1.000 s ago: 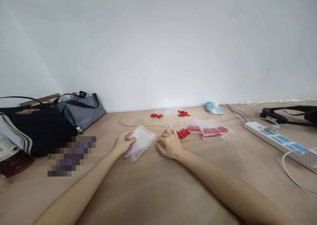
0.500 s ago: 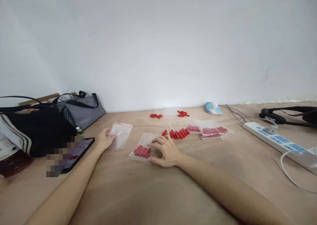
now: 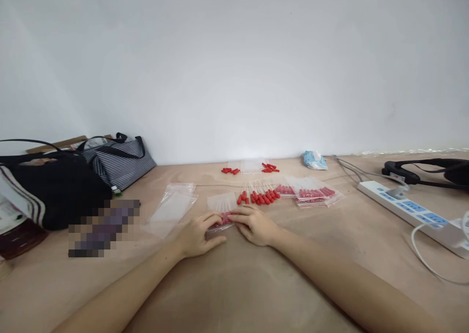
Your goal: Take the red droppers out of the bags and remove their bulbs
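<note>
A clear zip bag (image 3: 221,202) lies flat in front of me, with several thin pale sticks with red ends inside; they look like droppers with red bulbs. My left hand (image 3: 201,235) grips its lower left part, thumb stretched along the near edge. On the lower right part are the bent fingers of my right hand (image 3: 256,225), which partly hide the red ends. Just behind lies a fanned row of loose droppers (image 3: 261,196). Left of the bag rests a stack of flat clear zip bags (image 3: 172,205).
Filled zip bags (image 3: 315,193) overlap to the right. Against the wall are loose red bulbs (image 3: 270,167) and a blue-white packet (image 3: 314,160). A power strip (image 3: 406,208) with cables and a black headset (image 3: 421,172) occupy the right; bags (image 3: 124,162) and a blurred-out phone (image 3: 106,228) the left.
My left hand has left the stack of flat bags and come right to the filled bag. That bag has shifted slightly right and turned straighter; my right hand stays at its right side.
</note>
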`<state>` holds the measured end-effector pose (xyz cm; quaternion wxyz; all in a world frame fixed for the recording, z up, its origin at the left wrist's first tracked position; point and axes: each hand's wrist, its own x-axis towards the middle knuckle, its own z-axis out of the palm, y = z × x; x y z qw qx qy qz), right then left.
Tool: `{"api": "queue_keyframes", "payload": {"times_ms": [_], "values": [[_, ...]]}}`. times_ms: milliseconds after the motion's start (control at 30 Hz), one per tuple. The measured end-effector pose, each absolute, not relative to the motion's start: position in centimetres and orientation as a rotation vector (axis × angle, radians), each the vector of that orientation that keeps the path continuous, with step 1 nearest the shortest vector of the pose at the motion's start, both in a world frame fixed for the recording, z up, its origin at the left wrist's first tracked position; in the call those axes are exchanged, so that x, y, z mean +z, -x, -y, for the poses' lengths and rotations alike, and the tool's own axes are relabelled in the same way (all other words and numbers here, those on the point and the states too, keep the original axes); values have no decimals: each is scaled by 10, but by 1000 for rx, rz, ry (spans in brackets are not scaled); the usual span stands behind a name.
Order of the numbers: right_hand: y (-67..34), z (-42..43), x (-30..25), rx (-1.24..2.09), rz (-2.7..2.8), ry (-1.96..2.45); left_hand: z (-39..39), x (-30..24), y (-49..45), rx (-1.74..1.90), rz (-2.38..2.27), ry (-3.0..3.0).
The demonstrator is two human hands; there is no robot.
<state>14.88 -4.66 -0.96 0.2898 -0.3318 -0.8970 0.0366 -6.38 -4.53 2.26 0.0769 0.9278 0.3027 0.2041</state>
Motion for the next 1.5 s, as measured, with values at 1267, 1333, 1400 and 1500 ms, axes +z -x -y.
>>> {"api": "queue_keyframes", "payload": {"times_ms": [1267,1333,1400,1500], "values": [[-131,23,-13,-396,2206,863,30,3,38,981,-1329,-2083],[-130,24,-12,-381,2214,858,29,1,36,992,-1344,-2092],[-128,26,-12,-348,2215,884,29,-2,36,1002,-1329,-2128],[-123,30,-12,-313,2246,916,28,-6,37,1031,-1393,-2157]]}}
